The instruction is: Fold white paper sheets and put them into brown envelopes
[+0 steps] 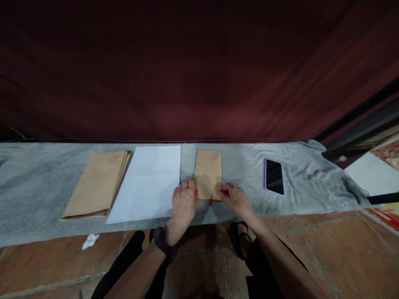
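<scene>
Brown envelope (208, 173), plain kraft paper and narrow, lies flat on the grey cloth (37, 182) between a white sheet of paper (149, 182) and a black phone (274, 176). Red printing sits at its far right corner, too small to read. The left hand (183, 205) rests at its near left corner, fingers curled over the edge, while the right hand (235, 198) pinches the near right corner. One stack of similar brown envelopes (96, 185) lies left of the paper, carrying the same faint red mark; the number in it cannot be told. A black band circles the left wrist.
</scene>
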Tool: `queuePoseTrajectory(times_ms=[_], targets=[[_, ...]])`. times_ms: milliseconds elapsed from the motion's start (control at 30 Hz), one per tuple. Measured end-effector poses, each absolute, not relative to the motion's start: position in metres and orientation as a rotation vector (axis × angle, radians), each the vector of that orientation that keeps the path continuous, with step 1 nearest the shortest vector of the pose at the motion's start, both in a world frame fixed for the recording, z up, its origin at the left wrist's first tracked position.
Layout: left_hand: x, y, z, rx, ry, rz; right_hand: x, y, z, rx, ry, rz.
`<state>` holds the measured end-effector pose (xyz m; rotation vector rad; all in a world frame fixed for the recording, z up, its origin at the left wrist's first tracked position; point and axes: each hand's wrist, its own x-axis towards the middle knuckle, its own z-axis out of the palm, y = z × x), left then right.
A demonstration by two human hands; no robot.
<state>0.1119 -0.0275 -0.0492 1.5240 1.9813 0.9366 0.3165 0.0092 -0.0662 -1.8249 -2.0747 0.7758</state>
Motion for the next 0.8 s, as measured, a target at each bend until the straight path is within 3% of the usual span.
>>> queuePoseTrajectory(times_ms=[133,333,800], targets=[[0.134,-0.048,-0.062,2.101,1.645,0.822,0.31,0.015,-0.059,-1.417,-2.152,0.682],[0.146,-0.079,-0.089,2.425,1.496,0.556,0.293,0.015,-0.066,-1.015,-2.501,0.835],[0.14,-0.084,-0.086,2.543,1.507,0.381,0.279,0.072,-0.091,-1.117,-2.757,0.527]])
